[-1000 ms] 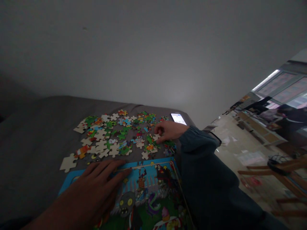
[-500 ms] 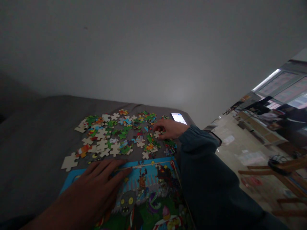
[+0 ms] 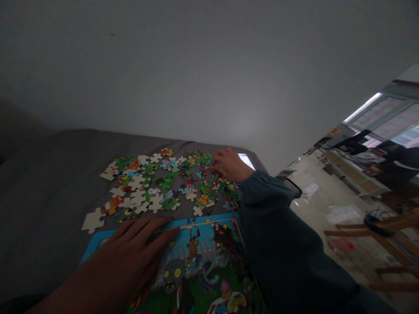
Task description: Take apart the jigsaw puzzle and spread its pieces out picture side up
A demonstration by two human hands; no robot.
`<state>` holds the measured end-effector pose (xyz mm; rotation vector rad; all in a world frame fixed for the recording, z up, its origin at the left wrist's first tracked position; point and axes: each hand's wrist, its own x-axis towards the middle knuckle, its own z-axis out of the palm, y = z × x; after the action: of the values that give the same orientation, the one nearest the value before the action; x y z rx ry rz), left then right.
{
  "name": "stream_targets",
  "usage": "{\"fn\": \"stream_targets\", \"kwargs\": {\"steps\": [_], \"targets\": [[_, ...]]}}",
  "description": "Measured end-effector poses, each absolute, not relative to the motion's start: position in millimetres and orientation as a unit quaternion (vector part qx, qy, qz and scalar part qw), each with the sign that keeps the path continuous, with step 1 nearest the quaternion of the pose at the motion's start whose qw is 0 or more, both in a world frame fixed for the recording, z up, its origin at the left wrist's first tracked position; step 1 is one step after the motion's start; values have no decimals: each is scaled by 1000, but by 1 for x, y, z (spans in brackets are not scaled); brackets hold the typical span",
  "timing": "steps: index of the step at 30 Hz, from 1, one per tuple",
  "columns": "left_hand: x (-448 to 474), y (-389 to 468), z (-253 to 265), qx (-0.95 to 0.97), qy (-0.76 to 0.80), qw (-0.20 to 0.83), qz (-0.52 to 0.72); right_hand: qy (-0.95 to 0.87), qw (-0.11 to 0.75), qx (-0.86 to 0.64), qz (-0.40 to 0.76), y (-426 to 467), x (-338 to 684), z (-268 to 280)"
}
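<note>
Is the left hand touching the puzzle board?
Touching: the head view shows the left hand lying flat on the puzzle board, fingers across its top edge.

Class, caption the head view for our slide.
Left hand flat on puzzle board; right hand among loose pieces.

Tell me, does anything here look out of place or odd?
One thing: a lit phone lies at the far edge of the loose puzzle pieces, partly behind the right hand. Several pieces lie blank side up.
</note>
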<state>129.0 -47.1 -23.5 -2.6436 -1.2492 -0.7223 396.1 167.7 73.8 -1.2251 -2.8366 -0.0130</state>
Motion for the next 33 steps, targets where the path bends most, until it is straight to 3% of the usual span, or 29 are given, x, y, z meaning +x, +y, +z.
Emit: {"fn": "stream_targets", "kwargs": {"steps": [2, 7, 12, 22, 33], "targets": [[129, -48, -26, -876, -417, 62, -233, -916, 18, -400, -18, 160, 394, 77], [128, -49, -27, -874, -428, 31, -227, -955, -89, -248, 138, 143, 393, 86], [128, -50, -20, -883, -421, 15, -207, -934, -126, -264, 203, 138, 394, 82], [127, -49, -29, -880, -422, 31, -216, -929, -138, -253, 234, 129, 375, 73], [129, -49, -23, -881, -420, 44, -213, -928, -92, -278, 231, 143, 384, 83]]}}
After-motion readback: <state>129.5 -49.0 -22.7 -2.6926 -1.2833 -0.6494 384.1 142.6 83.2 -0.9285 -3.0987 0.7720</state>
